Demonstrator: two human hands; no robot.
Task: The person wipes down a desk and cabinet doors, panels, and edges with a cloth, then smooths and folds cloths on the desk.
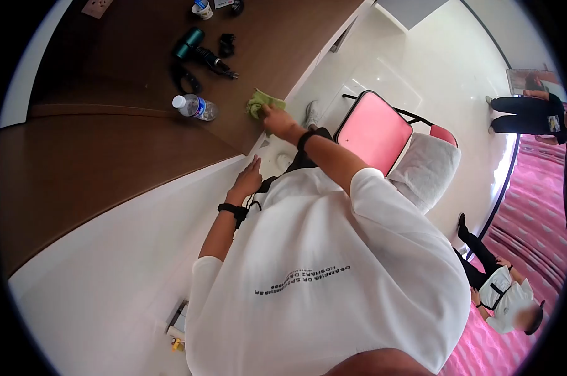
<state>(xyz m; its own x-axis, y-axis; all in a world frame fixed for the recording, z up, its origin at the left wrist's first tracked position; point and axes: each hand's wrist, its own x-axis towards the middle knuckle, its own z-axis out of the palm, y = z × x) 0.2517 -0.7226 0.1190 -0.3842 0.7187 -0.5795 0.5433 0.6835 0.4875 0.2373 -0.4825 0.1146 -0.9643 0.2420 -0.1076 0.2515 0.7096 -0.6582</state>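
Observation:
A green cloth (258, 103) is bunched under my right hand (279, 121), on the brown tabletop close to its front edge. My fingers are closed on the cloth. Nearer my body, my left hand (247, 180) is low beside the white edge of the table, its fingers stretched out and holding nothing. Left of the cloth is a clear plastic water bottle (203, 109) with a white cap and a blue label. Beyond the bottle are a teal, gun-shaped device (189, 42) and a black cable (215, 62).
A black curved item (184, 79) and a small black adapter (227, 44) are on the brown tabletop (126, 56), with a paper cup (202, 9) farther back. A pink chair (376, 130) with a grey towel (426, 168) stands right. Two people are farther right.

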